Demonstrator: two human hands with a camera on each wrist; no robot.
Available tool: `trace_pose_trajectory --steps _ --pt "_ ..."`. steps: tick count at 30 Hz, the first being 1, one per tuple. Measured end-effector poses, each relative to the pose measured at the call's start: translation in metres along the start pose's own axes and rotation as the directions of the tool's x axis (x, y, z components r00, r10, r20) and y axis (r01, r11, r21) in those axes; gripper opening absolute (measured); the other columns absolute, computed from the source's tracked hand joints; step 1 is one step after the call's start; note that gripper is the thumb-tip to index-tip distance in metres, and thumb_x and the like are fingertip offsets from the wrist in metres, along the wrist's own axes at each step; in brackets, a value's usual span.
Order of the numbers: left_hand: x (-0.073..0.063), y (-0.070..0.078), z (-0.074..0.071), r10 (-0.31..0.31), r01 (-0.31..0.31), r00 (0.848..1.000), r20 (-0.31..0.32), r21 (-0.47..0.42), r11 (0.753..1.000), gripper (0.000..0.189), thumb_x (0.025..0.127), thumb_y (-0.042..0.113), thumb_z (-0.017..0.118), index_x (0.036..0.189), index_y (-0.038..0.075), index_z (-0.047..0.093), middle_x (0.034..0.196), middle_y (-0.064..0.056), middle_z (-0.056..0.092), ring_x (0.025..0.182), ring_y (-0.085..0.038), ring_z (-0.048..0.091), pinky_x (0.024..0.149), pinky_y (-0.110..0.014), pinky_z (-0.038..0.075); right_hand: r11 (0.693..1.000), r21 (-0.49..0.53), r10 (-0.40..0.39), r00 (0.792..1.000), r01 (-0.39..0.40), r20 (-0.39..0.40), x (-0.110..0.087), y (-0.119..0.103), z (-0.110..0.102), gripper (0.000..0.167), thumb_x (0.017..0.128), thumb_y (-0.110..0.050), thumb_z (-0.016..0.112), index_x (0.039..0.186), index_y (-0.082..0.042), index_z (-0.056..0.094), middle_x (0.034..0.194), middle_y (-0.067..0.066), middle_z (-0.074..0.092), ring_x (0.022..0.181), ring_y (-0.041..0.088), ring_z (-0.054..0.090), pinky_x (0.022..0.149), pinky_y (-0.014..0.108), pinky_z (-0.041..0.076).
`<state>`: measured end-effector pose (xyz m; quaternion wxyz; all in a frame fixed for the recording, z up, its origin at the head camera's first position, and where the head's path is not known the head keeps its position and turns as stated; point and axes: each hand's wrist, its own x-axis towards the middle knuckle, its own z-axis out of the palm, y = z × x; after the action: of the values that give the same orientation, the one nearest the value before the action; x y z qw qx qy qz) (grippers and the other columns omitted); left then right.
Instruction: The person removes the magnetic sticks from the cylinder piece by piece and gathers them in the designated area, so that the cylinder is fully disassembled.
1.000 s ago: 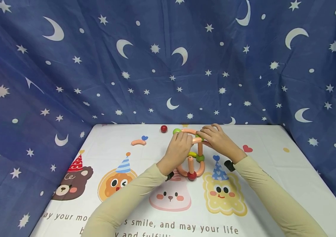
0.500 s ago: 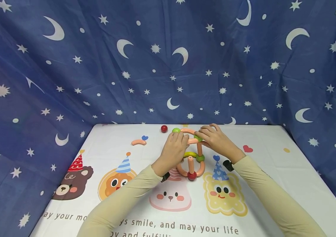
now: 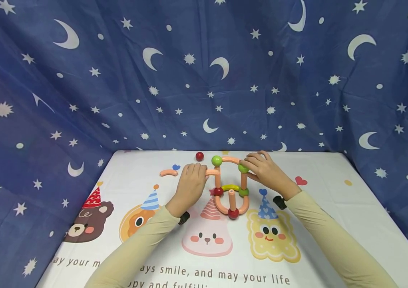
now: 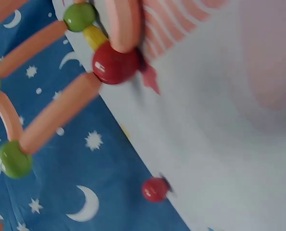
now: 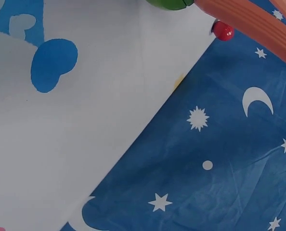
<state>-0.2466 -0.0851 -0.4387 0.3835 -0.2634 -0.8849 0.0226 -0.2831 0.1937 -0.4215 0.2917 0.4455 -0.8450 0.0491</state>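
Note:
A toy frame of salmon-coloured sticks and balls stands upright on the table. Its base is a ring with a red ball (image 3: 233, 213) in front, a yellow curved stick (image 3: 230, 187) behind, and a short upright stick (image 3: 231, 200). Two taller posts carry a light green ball (image 3: 216, 161) and another green ball (image 3: 243, 167), bridged by a curved stick (image 3: 230, 159). My right hand (image 3: 266, 172) holds the right-hand green ball between fingers and thumb. Left of the frame, my left hand (image 3: 191, 185) grips a salmon stick (image 3: 212, 172), whose free end overlaps the left post.
A loose curved salmon stick (image 3: 168, 173) lies on the left of the table. Behind it, near the back edge, is a loose red ball (image 3: 199, 156). The white tablecloth (image 3: 333, 224) has printed cartoon figures; a blue star-and-moon curtain (image 3: 175, 72) hangs behind.
My left hand has moved left with the salmon stick, from beside the right green ball to the left post, uncovering the left side of the frame. My right hand stays at the green ball.

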Motion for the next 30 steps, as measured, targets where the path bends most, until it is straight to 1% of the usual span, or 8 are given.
trace_pose_trajectory --steps 3,6,10,14,19,24,26,30 --pt "-0.007 -0.008 0.000 -0.021 0.021 1.000 0.000 0.005 1.000 0.026 0.087 0.022 0.065 0.100 0.004 0.053 0.084 -0.008 0.053 0.080 -0.024 0.052 0.078 -0.034 0.042 1.000 0.000 0.006 1.000 -0.006 -0.003 -0.001 0.000 0.000 0.048 0.073 -0.014 0.079 0.117 -0.012 0.061 0.103 0.006 0.064 0.105 0.025 0.056 0.092 0.050 0.042" --pt "-0.015 -0.015 0.001 -0.033 0.033 0.999 0.024 0.003 0.999 0.024 0.088 0.022 0.064 0.098 0.003 0.054 0.082 -0.009 0.053 0.079 -0.024 0.052 0.076 -0.034 0.042 1.000 0.001 0.011 1.000 -0.011 -0.004 -0.003 -0.001 0.000 0.048 0.073 -0.015 0.079 0.118 -0.012 0.061 0.104 0.006 0.064 0.105 0.025 0.056 0.093 0.050 0.041" --pt "-0.025 -0.027 0.001 -0.013 0.013 1.000 0.018 0.026 1.000 0.023 0.086 0.022 0.066 0.092 0.003 0.054 0.077 -0.008 0.053 0.073 -0.023 0.051 0.072 -0.034 0.042 1.000 0.000 0.011 1.000 -0.011 0.000 -0.003 -0.001 0.000 0.047 0.074 -0.016 0.078 0.118 -0.012 0.060 0.105 0.006 0.064 0.106 0.025 0.056 0.093 0.050 0.041" --pt "-0.035 -0.041 0.004 0.028 -0.027 1.000 -0.010 0.083 0.996 0.029 0.080 0.025 0.072 0.087 0.004 0.053 0.072 -0.007 0.052 0.070 -0.023 0.053 0.070 -0.034 0.044 1.000 0.004 0.010 1.000 -0.010 -0.003 -0.004 -0.002 0.000 0.046 0.074 -0.015 0.077 0.117 -0.012 0.060 0.104 0.006 0.064 0.106 0.025 0.056 0.093 0.049 0.040" --pt "-0.050 -0.060 0.008 0.023 -0.023 1.000 0.010 0.112 0.993 0.037 0.072 0.026 0.076 0.090 0.003 0.053 0.076 -0.008 0.054 0.071 -0.025 0.054 0.071 -0.035 0.044 1.000 0.007 0.011 1.000 -0.011 -0.003 -0.003 -0.002 -0.001 0.046 0.074 -0.015 0.077 0.118 -0.012 0.060 0.104 0.006 0.064 0.106 0.025 0.056 0.094 0.049 0.040" --pt "-0.064 -0.082 0.016 -0.001 0.000 1.000 0.012 0.094 0.996 0.025 0.075 0.013 0.066 0.091 -0.001 0.054 0.076 -0.011 0.054 0.066 -0.025 0.050 0.065 -0.037 0.042 1.000 0.004 0.015 1.000 -0.015 0.007 -0.003 -0.002 -0.002 0.046 0.075 -0.015 0.077 0.118 -0.012 0.060 0.105 0.007 0.064 0.106 0.025 0.056 0.094 0.049 0.040" --pt "-0.070 -0.091 0.019 -0.013 0.011 1.000 0.027 0.085 0.996 0.020 0.077 0.010 0.062 0.090 -0.002 0.054 0.074 -0.012 0.053 0.064 -0.026 0.049 0.063 -0.037 0.042 1.000 0.002 0.018 1.000 -0.019 0.012 -0.003 -0.002 -0.002 0.046 0.075 -0.015 0.077 0.118 -0.011 0.061 0.105 0.007 0.064 0.106 0.026 0.056 0.094 0.049 0.040" --pt "-0.080 -0.109 0.023 0.002 -0.009 0.997 0.076 0.090 0.996 0.025 0.076 0.012 0.068 0.087 -0.003 0.052 0.070 -0.011 0.047 0.065 -0.026 0.049 0.061 -0.036 0.040 1.000 0.001 0.021 1.000 -0.021 0.017 -0.003 -0.002 -0.002 0.046 0.075 -0.015 0.076 0.118 -0.011 0.060 0.105 0.007 0.064 0.106 0.026 0.056 0.095 0.050 0.040"
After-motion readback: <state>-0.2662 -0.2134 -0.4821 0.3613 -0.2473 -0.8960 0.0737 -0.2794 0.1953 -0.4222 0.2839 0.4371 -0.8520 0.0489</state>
